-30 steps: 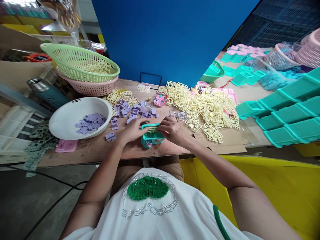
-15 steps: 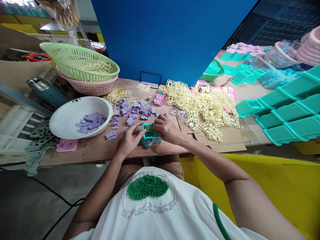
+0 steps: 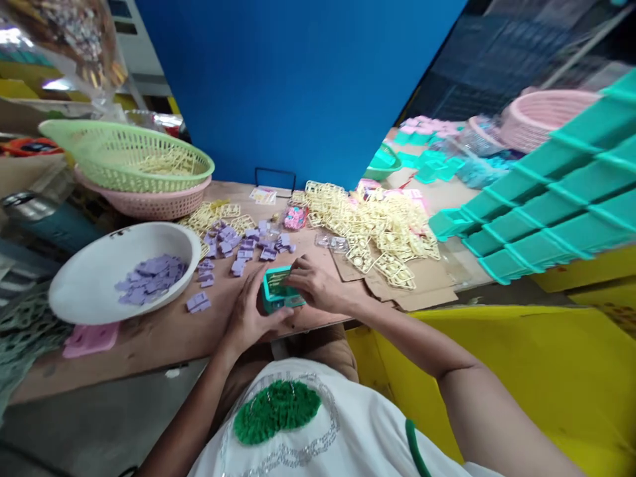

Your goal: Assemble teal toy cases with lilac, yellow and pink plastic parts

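A small teal plastic box (image 3: 271, 303) stands on the table near its front edge, with pale yellow parts (image 3: 278, 279) inside. My left hand (image 3: 248, 311) is wrapped round the box's left and near sides, thumb along the front. Over the right part of its opening, my right hand (image 3: 314, 283) has its fingers bent together and reaching in at the rim. What those fingertips hold, if anything, is hidden. Loose purple plastic pieces (image 3: 238, 266) lie just beyond the box, and pale yellow part frames (image 3: 377, 222) are heaped to the right.
At left are a white bowl (image 3: 64, 291) of purple pieces, stacked green (image 3: 104, 169) and pink baskets (image 3: 149, 205), and a pink plate (image 3: 92, 338). Stacked teal boxes (image 3: 541, 218) stand at right. A blue panel (image 3: 298, 86) rises behind, and a yellow bin (image 3: 472, 358) sits below right.
The view has shifted, so the table items sit lower and further left. My left hand now reaches further round the box with its thumb at the front. The right hand stays at the opening.
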The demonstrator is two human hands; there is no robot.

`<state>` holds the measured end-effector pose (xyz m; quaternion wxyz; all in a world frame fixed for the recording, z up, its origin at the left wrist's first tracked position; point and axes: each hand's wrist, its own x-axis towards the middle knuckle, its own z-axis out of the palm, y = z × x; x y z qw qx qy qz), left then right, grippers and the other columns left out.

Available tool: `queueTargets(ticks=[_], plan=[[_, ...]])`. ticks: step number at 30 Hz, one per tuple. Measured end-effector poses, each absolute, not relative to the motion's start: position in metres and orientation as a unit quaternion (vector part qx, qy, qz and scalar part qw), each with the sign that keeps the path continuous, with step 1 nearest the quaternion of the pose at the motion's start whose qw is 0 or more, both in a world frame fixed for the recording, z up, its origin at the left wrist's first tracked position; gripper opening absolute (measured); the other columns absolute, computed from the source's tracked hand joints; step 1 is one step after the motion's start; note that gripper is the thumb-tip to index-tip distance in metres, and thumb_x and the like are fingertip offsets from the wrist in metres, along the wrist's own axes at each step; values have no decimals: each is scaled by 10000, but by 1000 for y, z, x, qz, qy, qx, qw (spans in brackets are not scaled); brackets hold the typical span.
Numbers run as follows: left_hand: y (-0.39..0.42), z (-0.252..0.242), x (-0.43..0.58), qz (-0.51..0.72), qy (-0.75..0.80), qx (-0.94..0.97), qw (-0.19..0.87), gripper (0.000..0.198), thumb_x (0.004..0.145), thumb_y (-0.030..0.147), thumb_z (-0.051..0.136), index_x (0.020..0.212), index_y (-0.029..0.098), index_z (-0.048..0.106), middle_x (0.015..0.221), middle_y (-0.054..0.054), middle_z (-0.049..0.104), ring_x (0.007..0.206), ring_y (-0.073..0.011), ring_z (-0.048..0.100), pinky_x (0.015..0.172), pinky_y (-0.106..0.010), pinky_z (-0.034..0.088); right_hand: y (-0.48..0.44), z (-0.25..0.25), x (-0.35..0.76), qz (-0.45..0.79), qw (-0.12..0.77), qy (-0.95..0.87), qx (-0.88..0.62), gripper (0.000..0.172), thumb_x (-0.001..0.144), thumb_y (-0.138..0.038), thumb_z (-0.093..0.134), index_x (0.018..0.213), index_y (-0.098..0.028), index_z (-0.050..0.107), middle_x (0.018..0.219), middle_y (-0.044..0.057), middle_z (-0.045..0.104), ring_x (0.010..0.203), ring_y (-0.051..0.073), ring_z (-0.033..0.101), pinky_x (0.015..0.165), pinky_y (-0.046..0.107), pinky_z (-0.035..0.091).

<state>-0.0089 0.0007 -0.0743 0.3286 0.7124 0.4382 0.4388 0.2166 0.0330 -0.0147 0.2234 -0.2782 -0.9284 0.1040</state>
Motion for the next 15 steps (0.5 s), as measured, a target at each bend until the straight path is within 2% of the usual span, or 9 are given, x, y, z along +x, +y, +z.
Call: queueTargets(ticks=[1,4,7,9,13,15], plan=[[2,-74,-7,424,434,734,306,878,843,491,834,1590,270,430,1554,-145,573,1463,-333,557,1199,-478,506,32,-14,221,100,251,-918,-289,229,1047,-135,516,1123,-146,732,961,142,757,946,259,597,846,395,525],[7,-78,-5,410,440,760,248,857,881,418,798,1619,294,380,1513,-146,592,1403,-331,612,1140,-480,555,41,-10,245,95,322,-874,-352,253,1066,-192,508,1169,-177,738,971,140,779,945,258,643,830,411,570],[7,-92,-9,412,446,764,217,961,852,431,812,1658,302,305,1555,-156,550,1442,-360,575,1149,-514,549,62,-4,294,101,388,-782,-477,198,1037,-280,598,1094,-199,770,954,118,800,932,243,719,835,396,603],[1,-103,-13,433,445,763,180,1028,834,495,817,1679,297,265,1599,-174,503,1471,-387,540,1159,-546,539,80,-1,336,84,428,-704,-561,225,1019,-321,596,1045,-193,778,904,99,805,884,231,760,825,381,615],[-18,-118,-18,484,489,717,107,953,889,540,756,1682,294,289,1601,-179,502,1471,-407,529,1210,-617,476,117,7,402,34,447,-633,-631,360,1042,-379,509,957,-147,771,754,92,763,723,225,754,686,345,597],[-23,-120,-17,486,490,718,93,895,919,494,738,1678,309,302,1595,-165,514,1467,-396,535,1220,-615,470,135,13,413,21,436,-636,-636,357,1047,-409,550,953,-137,761,795,88,761,726,214,738,684,343,595]])
